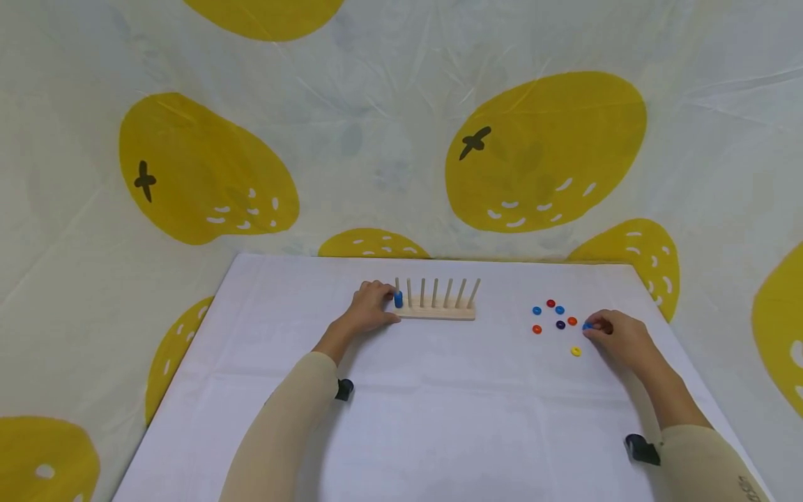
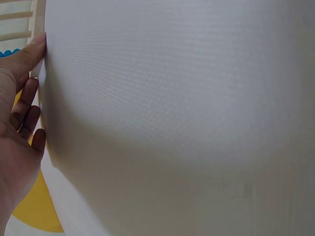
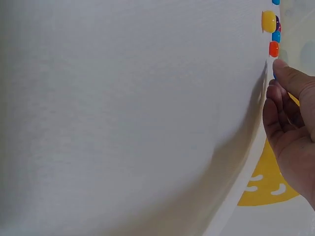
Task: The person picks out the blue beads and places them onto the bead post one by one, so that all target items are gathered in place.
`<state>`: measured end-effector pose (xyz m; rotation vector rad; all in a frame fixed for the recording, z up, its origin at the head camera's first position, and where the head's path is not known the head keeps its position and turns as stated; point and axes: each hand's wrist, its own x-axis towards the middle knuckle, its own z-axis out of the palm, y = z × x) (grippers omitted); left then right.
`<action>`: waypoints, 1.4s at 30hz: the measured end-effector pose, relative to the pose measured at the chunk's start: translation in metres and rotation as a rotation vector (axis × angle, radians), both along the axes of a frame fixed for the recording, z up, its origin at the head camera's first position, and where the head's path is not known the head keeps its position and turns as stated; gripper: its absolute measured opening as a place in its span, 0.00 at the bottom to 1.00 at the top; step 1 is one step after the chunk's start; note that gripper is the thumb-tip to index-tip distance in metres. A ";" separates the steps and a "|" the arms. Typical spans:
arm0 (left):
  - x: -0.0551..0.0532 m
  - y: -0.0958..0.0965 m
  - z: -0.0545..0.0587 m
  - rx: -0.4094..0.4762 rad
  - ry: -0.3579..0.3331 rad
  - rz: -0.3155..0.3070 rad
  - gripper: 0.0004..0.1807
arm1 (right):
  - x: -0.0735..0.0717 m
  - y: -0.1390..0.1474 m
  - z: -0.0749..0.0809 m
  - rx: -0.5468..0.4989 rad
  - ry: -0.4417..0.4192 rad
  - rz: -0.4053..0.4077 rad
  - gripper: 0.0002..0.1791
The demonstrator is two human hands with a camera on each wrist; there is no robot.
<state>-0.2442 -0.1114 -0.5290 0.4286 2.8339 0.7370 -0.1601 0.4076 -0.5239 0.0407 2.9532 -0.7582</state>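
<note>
A wooden peg rack point(image 1: 437, 313) with a row of upright pegs stands toward the back of the table. Blue beads point(image 1: 398, 300) are stacked on its leftmost peg. My left hand point(image 1: 370, 307) grips the rack's left end, thumb at the front edge of the base and fingers around behind; the left wrist view shows the thumb point(image 2: 34, 49) against the wood. On the right, my right hand point(image 1: 621, 338) pinches a blue bead point(image 1: 587, 325) between thumb and fingertips, close over the table. In the right wrist view the fingers mostly cover that bead.
Loose ring-shaped beads lie left of my right hand: a yellow bead point(image 1: 576, 351), a dark purple bead point(image 1: 560, 325), blue ones and several red or orange ones, such as an orange bead point(image 1: 537, 330). A white cloth point(image 1: 452, 418) covers the table; a fruit-patterned curtain point(image 1: 376, 139) hangs behind.
</note>
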 end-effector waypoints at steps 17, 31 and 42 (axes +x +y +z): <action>-0.001 -0.001 -0.001 0.000 -0.006 0.004 0.35 | -0.012 -0.048 0.045 -0.017 0.114 0.123 0.17; -0.001 -0.001 -0.002 -0.003 -0.001 -0.002 0.34 | -0.030 -0.100 0.077 -0.071 0.238 0.219 0.14; -0.001 -0.001 -0.003 -0.015 0.024 -0.010 0.35 | -0.047 -0.153 0.095 -0.133 0.419 0.338 0.11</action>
